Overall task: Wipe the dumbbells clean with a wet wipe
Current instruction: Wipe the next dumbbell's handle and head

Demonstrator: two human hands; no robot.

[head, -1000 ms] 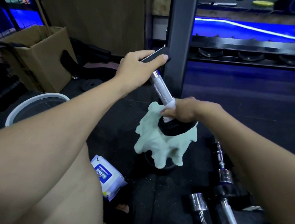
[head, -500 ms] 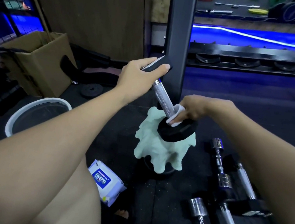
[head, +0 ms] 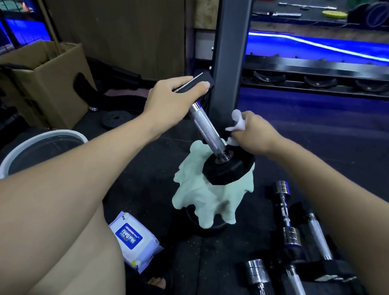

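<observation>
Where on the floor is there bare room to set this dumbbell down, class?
Bare mat lies between the bucket and the cloth, and beyond the right hand toward the rack. The near right is crowded with bars. The wipes pack fills the spot near the knee. The left hand holds the dumbbell tilted.

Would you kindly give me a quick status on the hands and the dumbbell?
Left hand grips dumbbell top, tilted. Right hand pinches wipe beside handle. Lower head rests on green cloth. Nothing in the way.
</observation>
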